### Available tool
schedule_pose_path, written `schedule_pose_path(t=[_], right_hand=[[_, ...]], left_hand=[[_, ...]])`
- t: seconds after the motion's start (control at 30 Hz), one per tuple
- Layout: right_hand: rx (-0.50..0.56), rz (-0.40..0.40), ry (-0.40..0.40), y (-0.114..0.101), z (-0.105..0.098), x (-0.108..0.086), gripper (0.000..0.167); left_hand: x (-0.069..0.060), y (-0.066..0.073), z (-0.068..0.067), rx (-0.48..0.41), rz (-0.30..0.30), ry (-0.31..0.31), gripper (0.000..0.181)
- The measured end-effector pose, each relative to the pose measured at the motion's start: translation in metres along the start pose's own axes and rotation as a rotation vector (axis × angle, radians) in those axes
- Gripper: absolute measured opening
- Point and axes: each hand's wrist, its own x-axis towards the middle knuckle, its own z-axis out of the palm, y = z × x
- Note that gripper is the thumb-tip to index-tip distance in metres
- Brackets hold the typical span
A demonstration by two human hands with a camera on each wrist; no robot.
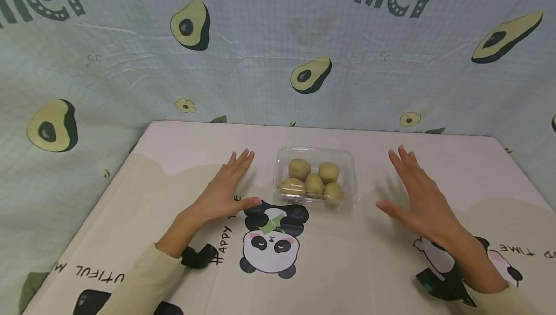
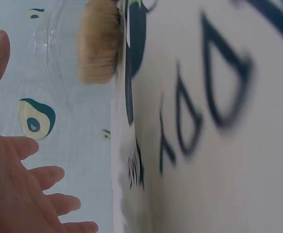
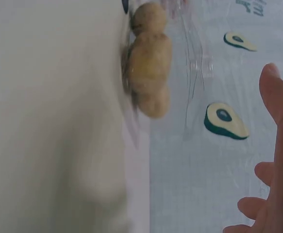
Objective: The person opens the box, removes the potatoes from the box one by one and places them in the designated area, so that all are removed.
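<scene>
A clear plastic container [image 1: 316,155] stands near the middle of the table, with several small potatoes [image 1: 328,172] inside. To its left my left hand [image 1: 226,190] is held with fingers straight and thumb spread, apart from the container. On the other side my right hand [image 1: 421,204] is likewise stretched out, touching nothing. The left wrist view has the potatoes [image 2: 100,43] at the top and the left hand [image 2: 20,179] along the left edge. In the right wrist view, potatoes [image 3: 151,63] show through the clear wall, and the right hand [image 3: 279,160] is at the right edge.
The table [image 1: 339,267] has a pale cover printed with a panda [image 1: 271,250] and lettering. Behind it hangs a light curtain [image 1: 256,25] printed with avocados, which also runs down both sides.
</scene>
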Motion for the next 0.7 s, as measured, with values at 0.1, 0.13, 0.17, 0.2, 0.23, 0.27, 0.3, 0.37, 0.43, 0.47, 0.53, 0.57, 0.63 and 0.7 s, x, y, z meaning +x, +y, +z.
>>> schedule_pose_path(t=[0.1,0.13,0.17,0.2,0.23,0.27,0.3,0.37,0.43,0.47,0.53,0.57,0.63,0.7], right_hand=[[0.047,-0.009,0.002,-0.009,0.007,0.006,0.098],[0.058,-0.014,0.003,-0.011,0.009,0.008,0.099],[0.066,-0.019,0.004,-0.013,0.011,0.010,0.099],[0.073,-0.024,0.005,-0.015,0.013,0.012,0.100],[0.082,-0.028,0.003,-0.017,0.015,0.013,0.100],[0.088,-0.033,0.004,-0.019,0.018,0.015,0.101],[0.095,-0.039,0.004,-0.020,0.020,0.017,0.101],[0.097,-0.041,-0.004,-0.022,0.024,0.020,0.102],[0.101,-0.031,-0.021,-0.024,0.029,0.022,0.104],[0.101,-0.024,-0.030,-0.025,0.031,0.024,0.105],[0.101,-0.008,-0.050,-0.026,0.036,0.026,0.108],[0.105,-0.002,-0.057,-0.027,0.039,0.028,0.110],[0.104,0.009,-0.066,-0.029,0.044,0.030,0.112],[0.106,0.017,-0.068,-0.030,0.048,0.031,0.115]], left_hand=[[0.006,0.004,0.006,-0.089,-0.004,0.002,0.105],[0.008,0.006,0.008,-0.120,-0.008,0.000,0.104],[0.010,0.008,0.010,-0.143,-0.008,-0.001,0.104],[0.011,0.010,0.011,-0.164,-0.013,-0.006,0.105],[0.012,0.011,0.013,-0.189,-0.019,-0.010,0.106],[0.013,0.012,0.015,-0.212,-0.028,-0.015,0.107],[0.014,0.013,0.017,-0.235,-0.035,-0.017,0.110],[0.016,0.014,0.022,-0.283,-0.046,-0.022,0.115],[0.018,0.014,0.028,-0.329,-0.048,-0.021,0.120],[0.018,0.014,0.030,-0.345,-0.050,-0.021,0.122],[0.020,0.014,0.035,-0.367,-0.048,-0.016,0.125],[0.020,0.013,0.038,-0.371,-0.048,-0.014,0.126],[0.021,0.013,0.042,-0.379,-0.044,-0.009,0.128],[0.021,0.015,0.044,-0.404,-0.039,-0.006,0.129]])
